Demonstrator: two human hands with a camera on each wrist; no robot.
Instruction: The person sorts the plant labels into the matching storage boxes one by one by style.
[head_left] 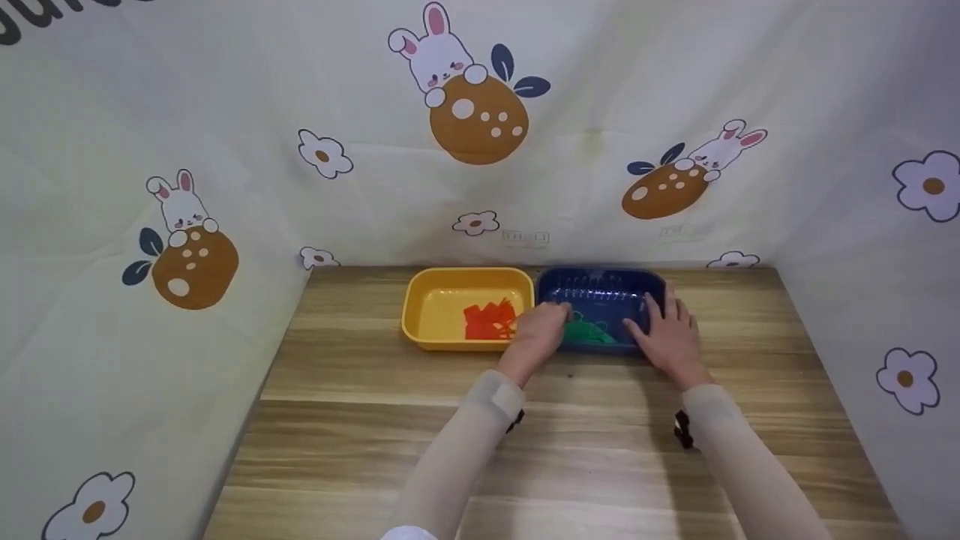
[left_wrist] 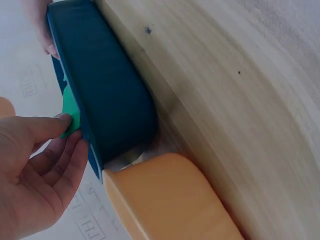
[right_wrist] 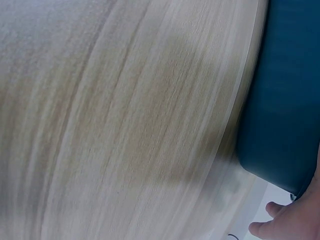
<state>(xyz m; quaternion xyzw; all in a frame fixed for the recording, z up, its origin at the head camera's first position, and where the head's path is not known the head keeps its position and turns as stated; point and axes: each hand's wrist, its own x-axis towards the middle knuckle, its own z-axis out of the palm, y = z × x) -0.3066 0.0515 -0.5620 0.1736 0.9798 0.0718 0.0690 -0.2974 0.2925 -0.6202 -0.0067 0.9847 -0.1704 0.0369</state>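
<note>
My left hand is over the near left edge of the dark blue tray. In the left wrist view, its thumb and fingers pinch a thin, flat green piece at the tray's rim. Green pieces show at the tray's front in the head view; their exact shape is unclear. On the right end of the same tray rests my right hand, fingers spread over the rim. The right wrist view catches only part of that hand beside the tray's outer wall.
A yellow tray touches the blue one on the left, with flat red-orange pieces inside. Both trays stand at the back of the wood-grain table. A printed cloth hangs behind and along both sides.
</note>
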